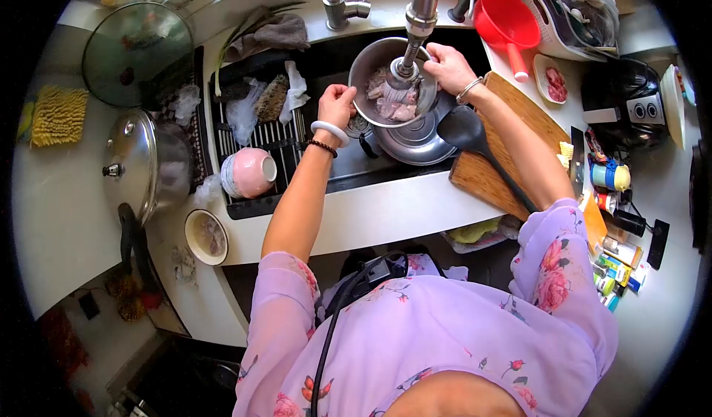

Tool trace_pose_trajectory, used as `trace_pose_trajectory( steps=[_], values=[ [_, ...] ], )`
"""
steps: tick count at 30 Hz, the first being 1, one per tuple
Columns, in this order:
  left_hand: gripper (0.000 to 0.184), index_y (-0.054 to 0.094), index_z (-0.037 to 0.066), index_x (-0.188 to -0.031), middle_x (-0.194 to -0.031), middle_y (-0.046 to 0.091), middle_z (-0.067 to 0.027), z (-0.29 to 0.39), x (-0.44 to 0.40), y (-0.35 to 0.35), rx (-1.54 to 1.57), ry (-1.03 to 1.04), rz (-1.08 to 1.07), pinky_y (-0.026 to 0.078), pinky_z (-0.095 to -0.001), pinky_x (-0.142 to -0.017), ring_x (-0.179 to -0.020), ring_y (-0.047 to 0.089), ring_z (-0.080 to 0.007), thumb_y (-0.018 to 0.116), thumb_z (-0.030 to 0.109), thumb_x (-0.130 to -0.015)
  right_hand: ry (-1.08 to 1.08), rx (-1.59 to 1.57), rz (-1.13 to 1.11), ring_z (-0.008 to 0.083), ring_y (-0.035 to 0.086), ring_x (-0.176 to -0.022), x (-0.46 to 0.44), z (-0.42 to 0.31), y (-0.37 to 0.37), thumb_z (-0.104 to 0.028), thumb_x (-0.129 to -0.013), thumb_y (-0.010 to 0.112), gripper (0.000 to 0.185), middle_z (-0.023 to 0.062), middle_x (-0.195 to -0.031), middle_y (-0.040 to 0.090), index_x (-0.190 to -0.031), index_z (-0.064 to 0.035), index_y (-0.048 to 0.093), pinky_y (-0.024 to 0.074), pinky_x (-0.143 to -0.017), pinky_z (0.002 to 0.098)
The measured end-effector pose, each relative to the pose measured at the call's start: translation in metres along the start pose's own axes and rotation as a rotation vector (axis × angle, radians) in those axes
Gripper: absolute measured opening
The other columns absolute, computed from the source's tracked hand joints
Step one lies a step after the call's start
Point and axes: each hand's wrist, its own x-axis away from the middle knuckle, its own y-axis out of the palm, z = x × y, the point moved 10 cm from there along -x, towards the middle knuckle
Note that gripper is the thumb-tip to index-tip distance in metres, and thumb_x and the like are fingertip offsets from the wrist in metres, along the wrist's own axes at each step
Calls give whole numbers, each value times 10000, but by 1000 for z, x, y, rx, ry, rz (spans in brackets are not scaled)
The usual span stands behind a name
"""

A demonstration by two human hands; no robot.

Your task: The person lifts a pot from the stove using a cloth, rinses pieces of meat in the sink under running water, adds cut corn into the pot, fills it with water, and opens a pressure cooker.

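A steel basin (360, 72) is held over the black sink (356, 168), with pale pieces of raw meat (397, 110) inside. My left hand (338, 105) pinches the basin's left rim. On the opposite side, my right hand (449, 68) is closed on the right rim. The pull-down faucet head (404, 74) hangs over the basin and hides part of the meat; whether water runs is hard to tell. Beneath the basin, a wider metal pan or lid (426, 150) lies in the sink.
A wooden cutting board (475, 172) with a black spatula (475, 139) lies to the right. Beyond are a red strainer (507, 20) and a meat dish (551, 79). A pink bowl (248, 172), an enamel bowl (206, 237) and a lidded pressure cooker (133, 161) stand left.
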Motion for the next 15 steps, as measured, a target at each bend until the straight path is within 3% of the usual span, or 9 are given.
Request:
trace_pose_trajectory(
  steps=[2,4,8,9,11,14,15],
  values=[
    [149,552,50,-909,-748,572,-13,-15,8,-4,136,-118,21,473,-227,-545,-616,549,-95,623,178,-883,-121,144,70,198,522,-589,-4,-9,-3,-130,-735,551,136,122,-619,510,-745,-3,503,428,-570,364],
    [156,548,48,-941,-782,584,-27,-13,21,-11,138,-134,22,498,-237,-569,-648,573,-111,595,192,-905,-65,35,69,180,524,-580,-13,21,-11,-129,-736,545,135,115,-616,508,-747,-1,504,420,-549,363],
    [159,574,40,-946,-767,582,-42,-10,25,-43,81,-88,106,498,-239,-568,-650,578,-127,591,192,-904,154,-342,-34,106,473,-560,18,41,8,-52,-747,558,50,9,-625,510,-715,-28,527,404,-506,288],
    [154,579,39,-939,-771,584,-38,-8,26,-47,75,-89,135,497,-236,-568,-649,575,-118,585,189,-906,63,-347,-31,101,479,-555,15,35,18,-50,-756,558,47,-7,-626,498,-723,-35,528,411,-502,276],
    [149,583,38,-933,-775,587,-34,1,23,-52,62,-73,170,495,-232,-568,-647,573,-109,579,185,-908,196,-389,9,97,470,-527,16,55,20,-47,-757,559,53,-11,-628,482,-717,-45,523,389,-459,267],
    [169,585,28,-965,-818,604,-51,50,26,-49,-174,114,186,496,-259,-625,-704,598,-144,572,186,-906,243,-558,-36,93,460,-504,34,46,32,-38,-750,553,75,-14,-623,468,-697,-62,507,380,-425,257],
    [166,589,21,-956,-825,612,-60,80,28,-41,-444,329,224,492,-274,-632,-702,600,-161,569,176,-902,201,-536,-13,89,470,-514,37,37,30,-30,-746,547,75,-16,-624,467,-701,-68,502,404,-436,247]
  ],
)
